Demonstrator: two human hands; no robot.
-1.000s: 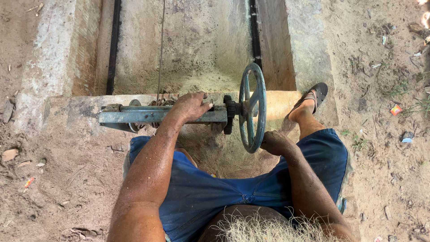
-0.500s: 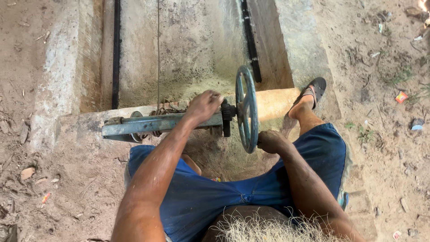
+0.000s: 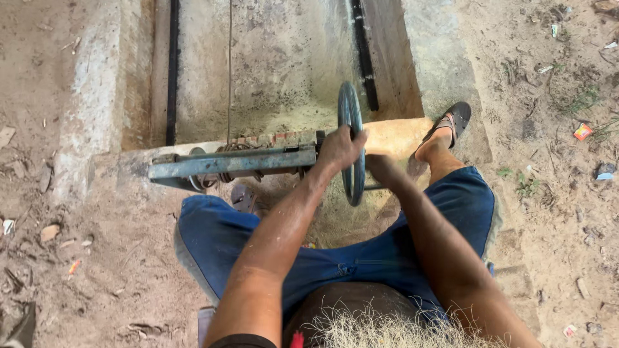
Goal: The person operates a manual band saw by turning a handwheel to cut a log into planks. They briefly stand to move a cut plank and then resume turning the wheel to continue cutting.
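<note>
Sandy ground [image 3: 77, 270] strewn with scraps surrounds a concrete channel [image 3: 277, 71], where 2 dark rails run away down its walls. Seen from the head camera, a person in blue shorts [image 3: 219, 238] squats at the channel's near edge, one sandalled foot [image 3: 445, 132] braced on the concrete. Across that edge lies a grey metal beam [image 3: 232, 162], and a dark handwheel [image 3: 351, 142] stands upright at its right end. The left hand [image 3: 338, 149] is closed around the wheel's rim near its middle. The right hand [image 3: 382, 169] sits just beside the wheel on its far side; whether it grips the rim or a spoke I cannot tell. Both hands are at the wheel, but nothing visible shows how far it has been wound or how much remains.
</note>
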